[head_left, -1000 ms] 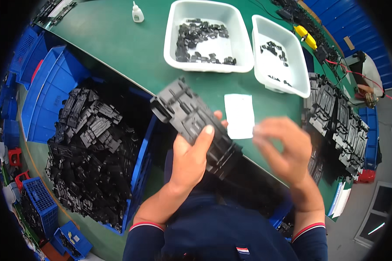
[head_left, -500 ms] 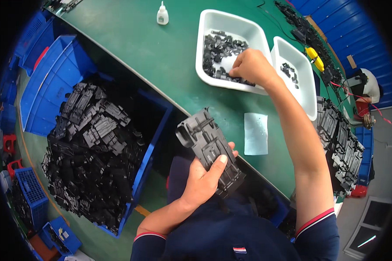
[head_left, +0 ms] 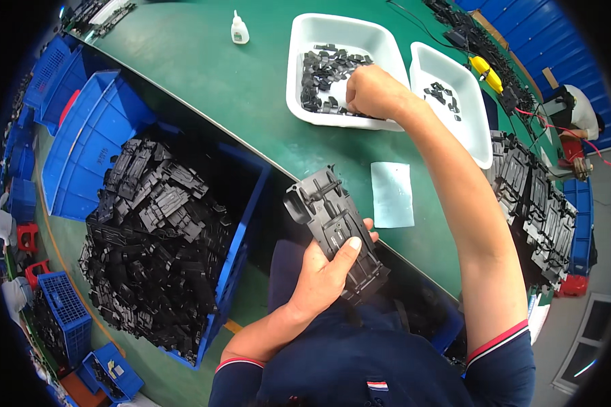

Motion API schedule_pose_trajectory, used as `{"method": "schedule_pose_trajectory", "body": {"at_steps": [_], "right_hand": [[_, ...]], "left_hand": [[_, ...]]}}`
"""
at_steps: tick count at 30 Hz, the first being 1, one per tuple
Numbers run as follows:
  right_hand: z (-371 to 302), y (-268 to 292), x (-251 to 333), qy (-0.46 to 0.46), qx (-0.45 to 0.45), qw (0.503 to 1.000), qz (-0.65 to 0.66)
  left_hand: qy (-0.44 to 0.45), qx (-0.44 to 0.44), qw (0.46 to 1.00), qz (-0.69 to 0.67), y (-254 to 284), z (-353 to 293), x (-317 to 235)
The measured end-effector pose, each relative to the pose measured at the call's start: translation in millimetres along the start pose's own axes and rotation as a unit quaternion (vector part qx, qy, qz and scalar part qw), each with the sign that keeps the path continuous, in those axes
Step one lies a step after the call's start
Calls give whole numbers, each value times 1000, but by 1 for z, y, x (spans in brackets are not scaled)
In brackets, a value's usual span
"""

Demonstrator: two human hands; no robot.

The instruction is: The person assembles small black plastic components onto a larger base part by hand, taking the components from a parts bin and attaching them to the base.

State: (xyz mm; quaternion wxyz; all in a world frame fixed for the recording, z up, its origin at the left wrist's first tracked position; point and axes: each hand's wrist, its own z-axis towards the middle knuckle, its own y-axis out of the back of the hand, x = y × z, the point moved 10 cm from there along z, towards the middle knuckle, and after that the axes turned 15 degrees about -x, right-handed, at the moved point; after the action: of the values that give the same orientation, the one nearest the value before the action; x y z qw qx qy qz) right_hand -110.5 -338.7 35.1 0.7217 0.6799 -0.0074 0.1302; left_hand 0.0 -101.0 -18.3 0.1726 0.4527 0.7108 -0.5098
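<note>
My left hand [head_left: 327, 271] grips a long black moulded plastic part [head_left: 334, 217] by its lower half, thumb across the top face. The part is tilted, its hollow end pointing away from me past the table's edge. Over at the white tub [head_left: 294, 81], my right hand [head_left: 377, 93] reaches in with its fingers closed and pointing down among small black plastic pieces [head_left: 324, 71]. Its fingertips are partly hidden, so what they pinch does not show. Beside that tub stands a smaller white tub [head_left: 480, 129] with a few small black pieces [head_left: 442, 95] in it.
A pale blue sheet [head_left: 392, 195] lies on the green table [head_left: 204, 64], and a small white dropper bottle [head_left: 239, 28] stands farther back. At left, a large blue bin [head_left: 241, 230] is heaped with black parts [head_left: 153, 264]. More black parts [head_left: 533, 197] are stacked at right.
The whole view has shifted slightly. My right hand stays in the tub, its fingers now lower and more hidden. My left hand keeps hold of the black plastic part.
</note>
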Motion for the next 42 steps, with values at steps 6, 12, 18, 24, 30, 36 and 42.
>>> {"method": "schedule_pose_trajectory", "body": {"at_steps": [6,12,18,24,30,36,42], "right_hand": [[-16,29,-23,18,-144,986,86],[-93,95,-28,-89,-239,907,335],[-167,59,-62,-249,-115,871,408],[-191,16,-76,-309,-89,861,395],[-188,11,-65,-276,-106,896,332],[-178,10,-53,-245,-125,909,312],[-172,20,-40,-141,-209,942,222]], "left_hand": [[13,-6,1000,10,-2,-2,6],[19,-1,1000,6,-3,2,6],[27,5,1000,1,-12,11,15],[40,0,999,4,-14,13,24],[43,5,999,13,-14,14,25],[32,15,999,29,-12,16,24],[32,17,999,27,-14,15,25]]}}
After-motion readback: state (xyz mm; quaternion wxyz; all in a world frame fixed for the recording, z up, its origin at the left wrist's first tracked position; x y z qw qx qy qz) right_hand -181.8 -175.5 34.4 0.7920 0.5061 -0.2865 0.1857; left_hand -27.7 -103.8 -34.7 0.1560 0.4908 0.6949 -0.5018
